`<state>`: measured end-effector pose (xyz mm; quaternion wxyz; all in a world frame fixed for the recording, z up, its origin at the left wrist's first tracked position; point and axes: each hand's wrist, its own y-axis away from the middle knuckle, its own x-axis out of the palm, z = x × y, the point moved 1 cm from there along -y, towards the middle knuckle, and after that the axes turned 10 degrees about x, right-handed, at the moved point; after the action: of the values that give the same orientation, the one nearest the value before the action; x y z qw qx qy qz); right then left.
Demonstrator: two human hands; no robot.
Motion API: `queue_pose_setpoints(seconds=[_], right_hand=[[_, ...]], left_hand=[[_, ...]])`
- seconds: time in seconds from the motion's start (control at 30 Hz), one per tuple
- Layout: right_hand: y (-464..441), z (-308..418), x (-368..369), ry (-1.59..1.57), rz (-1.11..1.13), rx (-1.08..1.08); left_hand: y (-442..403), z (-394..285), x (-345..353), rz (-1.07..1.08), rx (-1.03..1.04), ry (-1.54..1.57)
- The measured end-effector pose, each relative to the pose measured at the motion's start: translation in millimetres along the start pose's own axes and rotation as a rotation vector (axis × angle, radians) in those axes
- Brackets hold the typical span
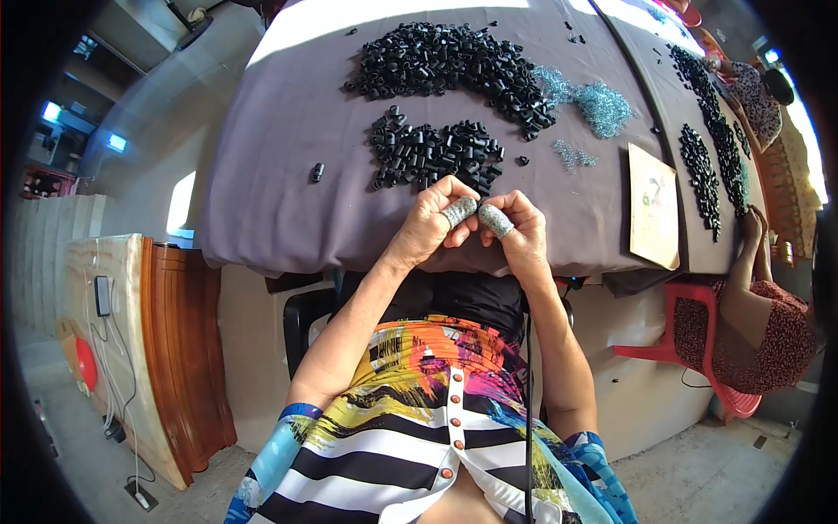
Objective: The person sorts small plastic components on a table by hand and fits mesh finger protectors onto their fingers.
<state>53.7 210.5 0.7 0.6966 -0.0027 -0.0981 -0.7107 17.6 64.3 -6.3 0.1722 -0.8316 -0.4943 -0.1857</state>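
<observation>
Fingertip work this small is probably done best with steady wrists, both pinches level and facing each other, and light, even pressure so nothing slips sideways. Left hand (429,223) and right hand (522,231) nearly meet, each with its digits drawn together and one wrapped in a grey band (459,210); the fingers hide whatever they may clamp, so I cannot tell what it is. Just beyond the grip lies the smaller heap of black pieces (436,153). Off to the left is a stray black piece (317,173); to the right, a pale board (653,205). Farther out, past that smaller heap, sit the larger black heap (436,59) and, right of it, clear bluish bits (602,109).
</observation>
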Motion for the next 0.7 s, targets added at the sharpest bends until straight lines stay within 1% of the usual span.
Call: queue_pose_setpoints(seconds=[0.13,0.23,0.33,0.53,0.7], right_hand=[[0,1,-3,0.018,0.026,0.008],[1,2,-3,-0.122,0.099,0.031],[1,3,-2,-0.159,0.095,0.045],[0,1,-5,-0.123,0.083,0.016],[-1,0,-7,-0.137,0.143,0.011]], left_hand=[[1,-3,1,0.029,-0.012,-0.054],[1,-3,0,0.043,-0.013,-0.034],[1,-4,-1,0.045,-0.025,-0.016],[2,-7,1,0.079,-0.033,-0.049],[3,-13,2,0.116,-0.064,-0.071]])
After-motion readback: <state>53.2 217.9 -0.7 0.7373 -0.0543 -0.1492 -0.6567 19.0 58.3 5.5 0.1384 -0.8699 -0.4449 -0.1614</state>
